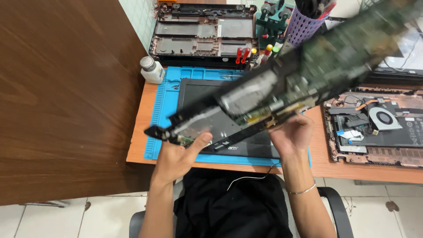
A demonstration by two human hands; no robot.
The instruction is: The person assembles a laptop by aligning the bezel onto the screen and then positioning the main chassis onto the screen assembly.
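From my head camera I see an orange-brown tabletop (pixel 140 132) with a blue mat (pixel 161 119), beside a dark wooden panel (pixel 61 97), over a white tiled floor (pixel 66 220). I hold a laptop chassis (pixel 282 83) above the mat; its long axis rises from lower left to upper right. My left hand (pixel 178 158) grips its low end, my right hand (pixel 293 132) grips its lower edge.

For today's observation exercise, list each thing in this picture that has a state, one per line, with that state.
Laptop half: lifted off the mat, tilted, insides showing, blurred.
Left hand: holding the laptop half at its lower end.
Right hand: gripping the laptop half's lower edge.
Black panel: lying flat on the blue mat.
Laptop at right: opened up, fan exposed.
Empty shell: stripped, at the back.
White bottle: upright, capped.
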